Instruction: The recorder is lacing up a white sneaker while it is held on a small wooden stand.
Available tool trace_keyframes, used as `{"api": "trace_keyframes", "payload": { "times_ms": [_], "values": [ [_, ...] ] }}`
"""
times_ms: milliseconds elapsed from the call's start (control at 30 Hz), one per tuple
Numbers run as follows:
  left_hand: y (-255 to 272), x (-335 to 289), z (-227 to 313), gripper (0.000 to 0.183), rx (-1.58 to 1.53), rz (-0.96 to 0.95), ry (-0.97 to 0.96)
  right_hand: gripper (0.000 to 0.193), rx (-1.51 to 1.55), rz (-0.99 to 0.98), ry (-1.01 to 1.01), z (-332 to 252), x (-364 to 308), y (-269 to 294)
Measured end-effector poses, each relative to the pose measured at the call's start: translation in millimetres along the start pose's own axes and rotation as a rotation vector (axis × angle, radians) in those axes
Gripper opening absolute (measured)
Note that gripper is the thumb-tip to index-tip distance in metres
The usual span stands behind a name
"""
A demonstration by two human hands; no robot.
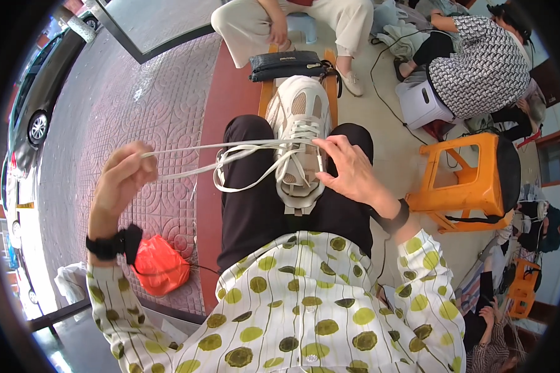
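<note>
A white and beige sneaker (286, 99) stands between my knees, its toe pointing away from me. White shoelaces (246, 180) cross its upper eyelets and loop out to the left over my thigh. My left hand (126, 171) is raised out to the left, its fingers closed on the shoelace, which is drawn nearly straight toward the shoe. At the shoe's right side, my right hand (345, 166) pinches the lace by the eyelets with thumb and forefinger. Dark bands circle both my wrists.
Beyond the toe lies a black zippered pouch (286, 64) on a wooden bench (266, 102). A seated person in white trousers (242, 31) faces me. An orange plastic stool (457, 180) stands at right, a red plastic bag (160, 265) at left. A black cable (379, 87) crosses the floor.
</note>
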State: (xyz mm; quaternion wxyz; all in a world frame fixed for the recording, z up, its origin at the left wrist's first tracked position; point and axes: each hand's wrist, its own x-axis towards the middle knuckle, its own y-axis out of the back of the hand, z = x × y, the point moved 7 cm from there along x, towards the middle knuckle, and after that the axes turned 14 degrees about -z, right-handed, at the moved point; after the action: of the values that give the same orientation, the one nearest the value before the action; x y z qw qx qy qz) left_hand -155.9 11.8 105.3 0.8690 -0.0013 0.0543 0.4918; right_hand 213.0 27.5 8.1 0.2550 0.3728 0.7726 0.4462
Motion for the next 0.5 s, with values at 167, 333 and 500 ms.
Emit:
{"api": "trace_keyframes", "payload": {
  "times_ms": [167,333,500],
  "values": [
    [-10.5,-21.1,28.1,0.019,0.083,0.094,-0.042,0.064,-0.028,0.028,0.007,1.7,-2.0,0.8],
    [40.9,-47.8,52.5,0.009,1.405,0.562,-0.062,0.063,0.003,0.026,0.033,1.2,0.7,-1.8],
    [-8.3,-48.2,-10.0,0.019,0.763,-0.26,0.45,0.057,0.355,-0.015,0.002,19.4,8.7,5.6]
  ]
}}
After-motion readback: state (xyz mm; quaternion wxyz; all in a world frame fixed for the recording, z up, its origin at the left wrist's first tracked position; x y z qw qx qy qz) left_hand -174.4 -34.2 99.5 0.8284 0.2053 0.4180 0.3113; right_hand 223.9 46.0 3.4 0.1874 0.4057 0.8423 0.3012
